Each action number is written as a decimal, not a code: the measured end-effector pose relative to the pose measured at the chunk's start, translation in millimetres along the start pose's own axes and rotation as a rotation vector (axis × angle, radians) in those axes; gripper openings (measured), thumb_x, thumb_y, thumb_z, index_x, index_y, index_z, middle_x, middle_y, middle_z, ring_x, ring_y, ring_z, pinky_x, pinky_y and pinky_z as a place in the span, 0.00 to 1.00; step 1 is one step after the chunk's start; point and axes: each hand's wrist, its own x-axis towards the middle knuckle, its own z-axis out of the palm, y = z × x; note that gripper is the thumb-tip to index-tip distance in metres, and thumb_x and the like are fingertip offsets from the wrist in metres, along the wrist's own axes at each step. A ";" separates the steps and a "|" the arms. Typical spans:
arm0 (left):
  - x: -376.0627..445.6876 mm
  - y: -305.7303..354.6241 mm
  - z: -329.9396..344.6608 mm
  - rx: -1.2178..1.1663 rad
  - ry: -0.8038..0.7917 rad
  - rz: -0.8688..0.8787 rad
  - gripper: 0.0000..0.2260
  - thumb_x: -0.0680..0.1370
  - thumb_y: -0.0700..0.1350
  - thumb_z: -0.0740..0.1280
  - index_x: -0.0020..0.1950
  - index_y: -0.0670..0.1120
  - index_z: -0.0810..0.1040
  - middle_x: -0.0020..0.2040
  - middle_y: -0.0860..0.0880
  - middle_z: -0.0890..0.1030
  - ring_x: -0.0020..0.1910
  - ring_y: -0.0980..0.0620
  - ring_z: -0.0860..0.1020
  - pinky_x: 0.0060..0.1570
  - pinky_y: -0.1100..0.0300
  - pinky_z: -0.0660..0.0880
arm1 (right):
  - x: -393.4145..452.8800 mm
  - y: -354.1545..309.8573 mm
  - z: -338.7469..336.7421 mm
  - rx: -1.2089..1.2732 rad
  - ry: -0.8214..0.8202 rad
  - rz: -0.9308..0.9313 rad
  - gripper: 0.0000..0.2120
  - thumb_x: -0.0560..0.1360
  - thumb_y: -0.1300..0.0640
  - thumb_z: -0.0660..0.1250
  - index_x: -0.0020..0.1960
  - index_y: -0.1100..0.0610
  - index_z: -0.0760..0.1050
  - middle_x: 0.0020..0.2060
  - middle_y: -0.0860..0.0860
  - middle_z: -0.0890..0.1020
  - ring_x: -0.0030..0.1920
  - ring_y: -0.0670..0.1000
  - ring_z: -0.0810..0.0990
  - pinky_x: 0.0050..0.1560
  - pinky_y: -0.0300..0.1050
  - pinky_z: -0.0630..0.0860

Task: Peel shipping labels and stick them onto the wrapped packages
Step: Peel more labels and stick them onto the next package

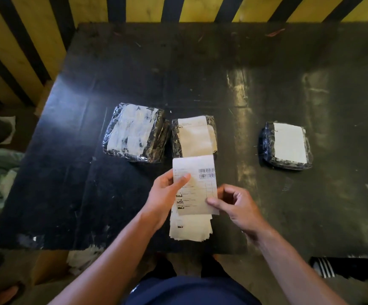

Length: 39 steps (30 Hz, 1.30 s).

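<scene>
Both forearms reach forward, left hand (pixel 167 192) and right hand (pixel 233 203) each with fingers curled, pinching.

I see my left hand (pixel 167 190) and right hand (pixel 233 203) holding one label (pixel 197 183) over a label stack (pixel 189 227) on the surface (pixel 266 89). Two packages (pixel 134 132) (pixel 194 137) lie side by side just beyond the hands; a third package (pixel 286 145) sits well apart, beyond the right hand.

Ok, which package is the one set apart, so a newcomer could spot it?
Start at the dark table with three wrapped packages in a row. Two sit nearly touching left of centre; the lone package lies off to the right. Its white label is clean and flat, while the left package has a smeared, wrinkled patch.
</scene>
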 end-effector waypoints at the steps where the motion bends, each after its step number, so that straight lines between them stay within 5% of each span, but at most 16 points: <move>1: -2.2 8.4 0.1 0.041 0.026 0.045 0.11 0.85 0.46 0.66 0.65 0.50 0.82 0.60 0.51 0.87 0.61 0.51 0.85 0.62 0.45 0.80 | -1.2 -7.4 0.2 0.009 0.004 -0.030 0.02 0.78 0.58 0.75 0.50 0.56 0.85 0.53 0.48 0.89 0.57 0.49 0.87 0.61 0.56 0.83; 7: -19.8 45.6 0.3 0.181 0.052 0.207 0.10 0.84 0.44 0.67 0.64 0.51 0.82 0.59 0.55 0.87 0.60 0.54 0.84 0.58 0.55 0.78 | 3.8 -64.5 -12.2 0.131 0.091 -0.222 0.05 0.82 0.60 0.70 0.53 0.60 0.83 0.48 0.58 0.88 0.49 0.59 0.85 0.52 0.46 0.80; 16: -36.4 61.3 -6.2 0.195 0.081 0.253 0.09 0.85 0.43 0.65 0.61 0.50 0.83 0.56 0.55 0.88 0.57 0.56 0.84 0.54 0.57 0.75 | 3.1 -109.1 -18.1 0.059 0.024 -0.327 0.05 0.81 0.66 0.68 0.50 0.68 0.80 0.40 0.57 0.88 0.39 0.52 0.83 0.42 0.36 0.78; 39: -43.2 66.4 -8.7 0.248 -0.043 0.193 0.10 0.86 0.41 0.62 0.62 0.45 0.82 0.56 0.53 0.88 0.54 0.58 0.85 0.52 0.59 0.72 | -1.8 -107.5 -22.7 0.129 -0.069 -0.309 0.09 0.80 0.68 0.68 0.44 0.62 0.83 0.38 0.59 0.85 0.38 0.51 0.81 0.43 0.43 0.75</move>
